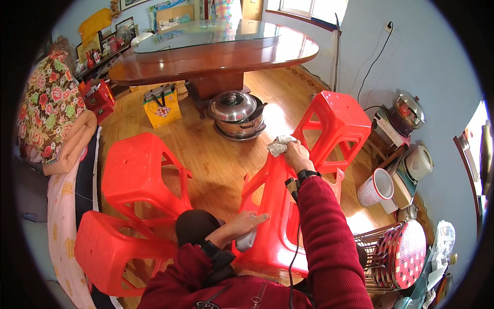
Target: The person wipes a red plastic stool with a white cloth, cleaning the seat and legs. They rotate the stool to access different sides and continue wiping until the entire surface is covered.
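Observation:
A red plastic stool [270,197] lies tipped before me, its seat towards my body and its legs pointing away. My right hand [298,155] presses a crumpled patterned cloth [281,145] against the far end of one leg. Near the seat, my left hand [247,224] holds a light grey object [246,240] against the stool's side; what that object is cannot be told. Another red stool [339,116] stands upright just beyond my right hand. Two more red stools, one farther off [131,166] and one nearer [106,251], stand to my left.
A round wooden table [216,58] with a glass top stands ahead, with stacked cookware [236,116] and a yellow bag [163,106] near its base. At right are a white bucket [376,188], stacked round stools [411,255] and a rice cooker [418,164]. A bed edge [63,224] runs along the left.

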{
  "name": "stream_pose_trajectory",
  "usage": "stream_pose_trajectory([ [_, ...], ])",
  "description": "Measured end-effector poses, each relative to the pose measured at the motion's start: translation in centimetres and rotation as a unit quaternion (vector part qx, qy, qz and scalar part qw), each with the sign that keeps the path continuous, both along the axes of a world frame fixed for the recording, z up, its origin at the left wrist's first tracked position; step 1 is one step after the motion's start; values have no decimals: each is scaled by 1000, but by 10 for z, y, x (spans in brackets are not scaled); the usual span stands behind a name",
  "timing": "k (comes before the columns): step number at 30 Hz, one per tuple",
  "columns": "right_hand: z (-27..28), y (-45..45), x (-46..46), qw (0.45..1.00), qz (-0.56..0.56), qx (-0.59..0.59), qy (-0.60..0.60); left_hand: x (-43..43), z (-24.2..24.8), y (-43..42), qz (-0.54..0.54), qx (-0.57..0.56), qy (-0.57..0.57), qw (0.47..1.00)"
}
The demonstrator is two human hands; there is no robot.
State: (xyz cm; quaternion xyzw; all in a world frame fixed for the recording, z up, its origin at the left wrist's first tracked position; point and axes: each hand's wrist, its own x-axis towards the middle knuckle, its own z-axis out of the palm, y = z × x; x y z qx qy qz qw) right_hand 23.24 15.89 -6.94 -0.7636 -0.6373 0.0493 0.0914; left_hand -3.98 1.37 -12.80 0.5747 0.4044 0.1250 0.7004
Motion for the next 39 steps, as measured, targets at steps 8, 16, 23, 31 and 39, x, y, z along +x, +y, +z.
stream_pose_trajectory([
  [8,-5,-62,-13,992,62,42,-106,6,-19,6,-12,23,17,1000],
  [16,21,-168,-51,981,174,87,16,3,-19,7,-3,-5,-19,1000],
  [23,94,-145,-12,913,66,137,379,3,-32,8,-3,-34,-85,996],
  [31,35,-6,14,986,43,150,-57,4,12,-5,-13,-46,-83,995],
  [39,-11,15,30,999,15,16,-25,8,10,0,-20,-74,-85,993],
])
